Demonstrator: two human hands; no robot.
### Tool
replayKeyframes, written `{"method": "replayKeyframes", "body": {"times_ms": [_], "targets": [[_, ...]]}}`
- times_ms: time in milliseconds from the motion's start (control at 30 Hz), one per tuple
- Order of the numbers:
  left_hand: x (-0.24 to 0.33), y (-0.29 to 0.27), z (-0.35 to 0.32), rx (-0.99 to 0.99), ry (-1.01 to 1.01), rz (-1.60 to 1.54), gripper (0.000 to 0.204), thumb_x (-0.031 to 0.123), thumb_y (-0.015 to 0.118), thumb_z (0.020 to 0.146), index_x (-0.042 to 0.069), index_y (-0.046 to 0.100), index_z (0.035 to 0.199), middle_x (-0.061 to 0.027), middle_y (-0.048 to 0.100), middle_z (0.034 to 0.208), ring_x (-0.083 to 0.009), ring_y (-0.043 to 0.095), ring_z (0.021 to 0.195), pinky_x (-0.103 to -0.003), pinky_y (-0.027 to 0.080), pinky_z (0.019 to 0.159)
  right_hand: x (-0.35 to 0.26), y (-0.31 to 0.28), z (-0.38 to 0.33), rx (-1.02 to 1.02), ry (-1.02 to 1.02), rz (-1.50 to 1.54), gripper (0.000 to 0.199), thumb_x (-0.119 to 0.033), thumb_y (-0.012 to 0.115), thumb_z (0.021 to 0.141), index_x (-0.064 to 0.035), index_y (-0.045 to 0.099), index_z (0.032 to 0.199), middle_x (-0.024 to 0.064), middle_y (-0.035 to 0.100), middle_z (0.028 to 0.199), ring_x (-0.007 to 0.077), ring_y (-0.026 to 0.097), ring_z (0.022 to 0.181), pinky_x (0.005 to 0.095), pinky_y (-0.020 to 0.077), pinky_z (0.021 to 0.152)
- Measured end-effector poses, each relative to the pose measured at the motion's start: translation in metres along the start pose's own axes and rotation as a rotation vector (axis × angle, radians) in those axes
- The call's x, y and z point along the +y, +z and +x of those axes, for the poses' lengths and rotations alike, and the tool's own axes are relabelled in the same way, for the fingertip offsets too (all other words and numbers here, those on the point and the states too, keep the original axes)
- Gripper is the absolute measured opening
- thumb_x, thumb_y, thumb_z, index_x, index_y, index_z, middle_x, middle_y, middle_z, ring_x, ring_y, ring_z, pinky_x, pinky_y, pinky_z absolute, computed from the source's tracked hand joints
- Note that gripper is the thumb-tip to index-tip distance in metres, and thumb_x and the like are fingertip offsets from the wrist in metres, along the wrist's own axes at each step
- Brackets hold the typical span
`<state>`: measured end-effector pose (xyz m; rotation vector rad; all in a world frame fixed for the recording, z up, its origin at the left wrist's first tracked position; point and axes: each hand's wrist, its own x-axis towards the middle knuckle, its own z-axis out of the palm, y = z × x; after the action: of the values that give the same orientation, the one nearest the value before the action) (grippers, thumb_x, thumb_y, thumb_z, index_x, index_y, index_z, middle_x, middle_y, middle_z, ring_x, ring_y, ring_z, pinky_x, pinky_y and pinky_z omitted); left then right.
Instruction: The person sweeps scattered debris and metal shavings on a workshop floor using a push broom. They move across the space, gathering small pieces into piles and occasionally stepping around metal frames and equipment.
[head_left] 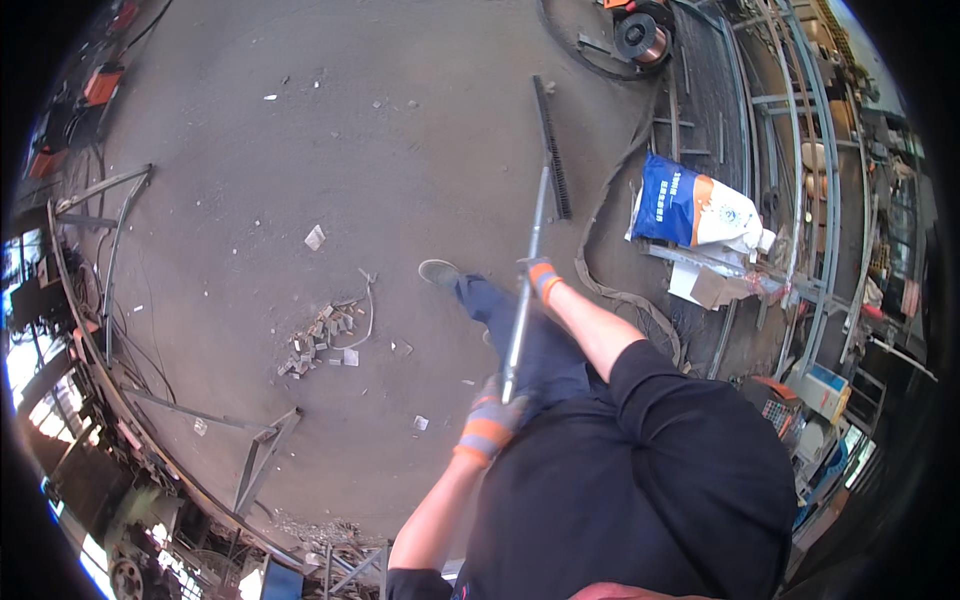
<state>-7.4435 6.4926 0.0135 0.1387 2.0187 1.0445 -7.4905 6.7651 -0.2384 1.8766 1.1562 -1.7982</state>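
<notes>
Both of my hands wear grey gloves with orange bands and grip a long push broom with a metal pole. My left hand is closed round the pole's near end, close to my waist. Farther up the pole, my right hand is wrapped round it. The broom's dark, narrow bristle head rests on the floor ahead and to the right. A pile of small scraps lies on the floor to the left of my feet, with a thin strip curling out of it.
A blue, white and orange bag lies beside metal racking on the right. A thick hose snakes along the floor near it. At the upper right is a wire spool. Metal frames stand at left. Paper bits dot the grey floor.
</notes>
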Motion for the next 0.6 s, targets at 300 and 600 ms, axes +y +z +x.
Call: {"method": "replayKeyframes", "body": {"times_ms": [300, 600], "targets": [[-0.034, -0.119, -0.144, 0.046, -0.627, -0.614, 0.05, 0.014, 0.069, 0.092, 0.008, 0.057, 0.139, 0.0026, 0.058, 0.079, -0.0057, 0.049, 0.058, -0.023, 0.036, 0.047, 0.164, 0.141, -0.042, -0.22, -0.622, -1.368, 0.022, -0.025, 0.064, 0.09, -0.0072, 0.072, 0.101, 0.0132, 0.073, 0.092, 0.0285, 0.073, 0.08, 0.0438, 0.0561, 0.065], [-0.123, -0.087, -0.387, 0.398, -0.816, -0.925, 0.044, 0.021, 0.063, 0.097, 0.012, 0.056, 0.14, 0.0037, 0.047, 0.064, -0.0048, 0.037, 0.043, -0.022, 0.025, 0.038, 0.42, 0.22, -0.207, -0.72, -1.313, -2.116, 0.017, -0.017, 0.073, 0.082, -0.0112, 0.081, 0.095, 0.0068, 0.077, 0.091, 0.0305, 0.074, 0.084, 0.0547, 0.0558, 0.067]]}}
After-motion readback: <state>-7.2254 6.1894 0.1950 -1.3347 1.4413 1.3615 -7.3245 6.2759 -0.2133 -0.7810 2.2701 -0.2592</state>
